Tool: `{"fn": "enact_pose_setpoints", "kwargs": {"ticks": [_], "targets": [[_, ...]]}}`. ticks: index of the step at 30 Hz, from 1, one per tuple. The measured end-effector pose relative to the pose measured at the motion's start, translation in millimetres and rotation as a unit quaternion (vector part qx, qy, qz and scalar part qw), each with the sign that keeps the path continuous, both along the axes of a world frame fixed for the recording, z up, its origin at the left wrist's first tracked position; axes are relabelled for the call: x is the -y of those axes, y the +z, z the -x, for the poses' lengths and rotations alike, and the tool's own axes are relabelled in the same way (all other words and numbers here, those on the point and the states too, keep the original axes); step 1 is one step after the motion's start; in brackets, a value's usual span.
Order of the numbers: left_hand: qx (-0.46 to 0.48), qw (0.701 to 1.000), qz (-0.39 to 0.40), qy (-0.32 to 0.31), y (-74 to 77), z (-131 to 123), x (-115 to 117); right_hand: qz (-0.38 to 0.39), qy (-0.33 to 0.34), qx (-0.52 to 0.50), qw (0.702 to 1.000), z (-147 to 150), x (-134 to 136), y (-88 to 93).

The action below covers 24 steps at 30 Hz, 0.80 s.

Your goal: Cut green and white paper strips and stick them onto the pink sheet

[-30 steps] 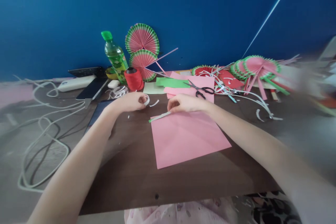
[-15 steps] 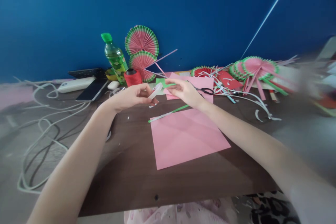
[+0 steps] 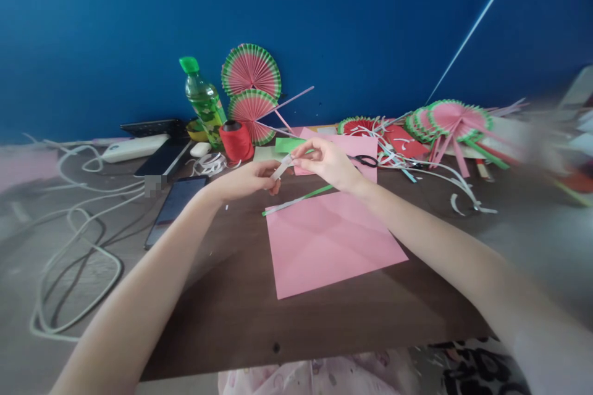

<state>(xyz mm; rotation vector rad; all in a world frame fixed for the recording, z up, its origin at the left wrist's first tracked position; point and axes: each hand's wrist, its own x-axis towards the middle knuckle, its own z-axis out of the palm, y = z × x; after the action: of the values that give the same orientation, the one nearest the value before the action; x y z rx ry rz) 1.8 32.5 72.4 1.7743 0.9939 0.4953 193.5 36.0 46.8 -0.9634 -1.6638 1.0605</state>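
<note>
Above the dark tabletop, a narrow whitish roll of tape point(image 3: 281, 168), seen nearly edge-on, is between my two hands. My left hand point(image 3: 250, 179) is closed around its lower end with curled fingers. With thumb and fingertips, my right hand point(image 3: 324, 162) pinches at its upper end. Just below lies a green paper strip point(image 3: 317, 192) with a white band along part of it. It rests at the far edge of a pink paper sheet point(image 3: 331, 244), which lies flat near me.
Scissors point(image 3: 365, 161) lie on more pink paper beyond my right hand. Left stand a red thread spool point(image 3: 236, 142) and a green bottle point(image 3: 204, 102); a phone point(image 3: 173, 210) and cables point(image 3: 44, 296) lie nearby. Pleated paper fans point(image 3: 458, 117) and paper scraps are at right.
My right hand has come down and left to meet the tape. My left hand has shifted right and slightly down, uncovering the phone beside its forearm.
</note>
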Motion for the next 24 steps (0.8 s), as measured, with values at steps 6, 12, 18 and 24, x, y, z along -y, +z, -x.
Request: {"fn": "enact_pose_setpoints", "kwargs": {"ticks": [6,12,18,24], "targets": [[0.016,0.999,-0.018,0.027,-7.9,-1.9,-1.2,-0.012,-0.028,0.033,0.999,-4.4,-2.9,-0.6],[0.028,0.999,-0.014,-0.003,-10.5,1.4,-3.6,-0.067,-0.044,0.051,0.995,-10.9,-2.5,10.0],[0.039,0.999,-0.003,0.014,-9.8,0.7,-2.4,-0.072,-0.023,0.021,0.997,-17.7,-2.6,18.8],[0.052,0.998,-0.019,0.027,-11.7,-1.4,-3.5,-0.063,0.009,0.019,0.998,-21.3,-4.1,21.3]]}}
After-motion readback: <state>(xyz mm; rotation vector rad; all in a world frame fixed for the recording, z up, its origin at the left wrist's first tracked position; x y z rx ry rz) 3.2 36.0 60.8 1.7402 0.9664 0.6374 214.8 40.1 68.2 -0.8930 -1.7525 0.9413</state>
